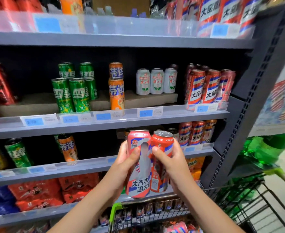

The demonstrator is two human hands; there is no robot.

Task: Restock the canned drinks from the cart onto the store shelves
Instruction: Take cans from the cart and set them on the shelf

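My left hand [127,163] grips a tall pink-red can [141,180] with a figure printed on it, held upright in front of the shelves. Right beside it, touching, my right hand [169,159] grips a second red can [162,145] with blue and white stripes. Both cans are raised above the cart [236,204], whose wire basket with a green handle sits at the bottom right. More red cans [180,227] lie in the cart's bottom. Matching striped red cans [205,88] stand on the middle shelf's right end, and others [194,133] stand on the shelf below.
The middle shelf [104,125] carries green, orange and white cans with gaps between the groups. The lower shelf holds several scattered cans at left and a dark gap behind my hands. A grey upright post [249,115] bounds the shelving at right. Green bottles [269,148] stand beyond it.
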